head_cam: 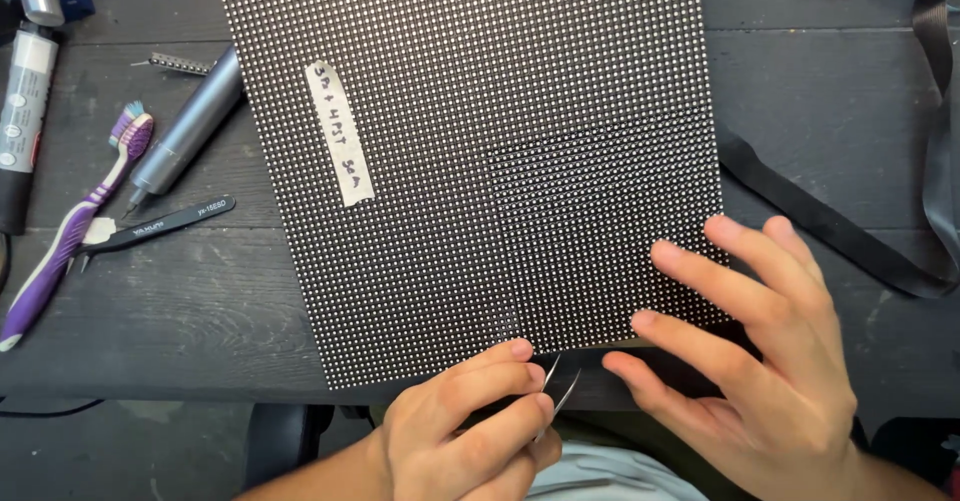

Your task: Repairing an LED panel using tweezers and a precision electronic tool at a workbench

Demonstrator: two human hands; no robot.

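Head view: a large LED matrix panel (470, 151), black with a fine grid of white dots, lies flat on the dark wooden desk (180, 301) and fills the middle of the frame, its lower edge near the desk's front. The left hand (470, 431), at the bottom centre, has its fingers (490, 386) pinched around slim metal tweezers (562, 393), whose tips point up at that lower edge. The right hand (760, 351), lower right, is spread wide, fingertips resting on the panel's lower right corner and holding nothing. The panel looks stiff and fairly light, but its tiny dots seem fragile, so the edges are probably the safest place to grip. A strip of tape (340, 133) is stuck on its left part. At the left lie a purple toothbrush (75, 216), black tweezers (160, 225) and a grey pen-shaped tool (190, 126).
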